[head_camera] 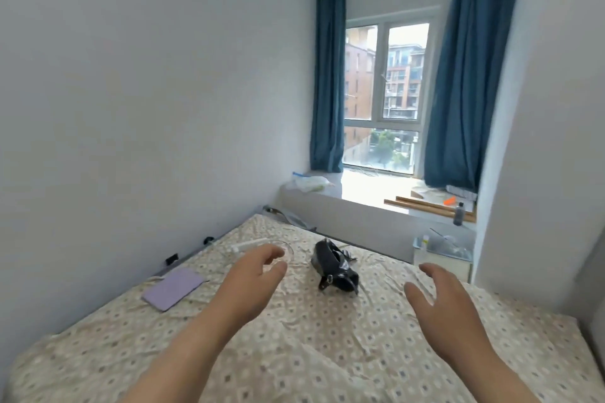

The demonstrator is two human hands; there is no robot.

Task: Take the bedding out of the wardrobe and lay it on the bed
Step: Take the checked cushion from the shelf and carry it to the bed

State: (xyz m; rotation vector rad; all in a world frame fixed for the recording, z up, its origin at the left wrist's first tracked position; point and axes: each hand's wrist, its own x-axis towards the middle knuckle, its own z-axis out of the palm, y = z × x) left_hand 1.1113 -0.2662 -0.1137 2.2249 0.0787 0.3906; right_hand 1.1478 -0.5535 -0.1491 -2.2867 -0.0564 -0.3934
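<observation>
Bedding (pixel 327 337), a cream sheet printed with small grey-and-white squares, is lying spread across the bed (pixel 569 353) and covering it from the near edge up to the window ledge (pixel 360 203). The fabric is rumpling into soft creases near the middle and bunching slightly along the wall side. I cannot tell from here whether any more bedding is waiting elsewhere, as no wardrobe is showing.

I am reaching both bare arms out over the sheet. My left hand (pixel 252 271) is hovering with fingers loosely curled and parted, gripping nothing. My right hand (pixel 438 294) is hovering well apart from it, also spread and empty, thumb pointing inward.

A black handbag (pixel 334 267) is lying on its side on the sheet between and just beyond my hands, its strap and buckle trailing toward me. A lilac tablet case (pixel 173 288) is resting flat on the sheet near the left wall. Just past my left fingertips a clear round dish (pixel 288 250) and a pale tube-like item are sitting on the fabric; both are too blurred to identify further.

Blue curtains (pixel 327 75) are hanging at either side of the window (pixel 386 91), through which apartment blocks are showing. A dark bottle (pixel 459 213) and wooden strips (pixel 419 204) are lying on the ledge at the right.
</observation>
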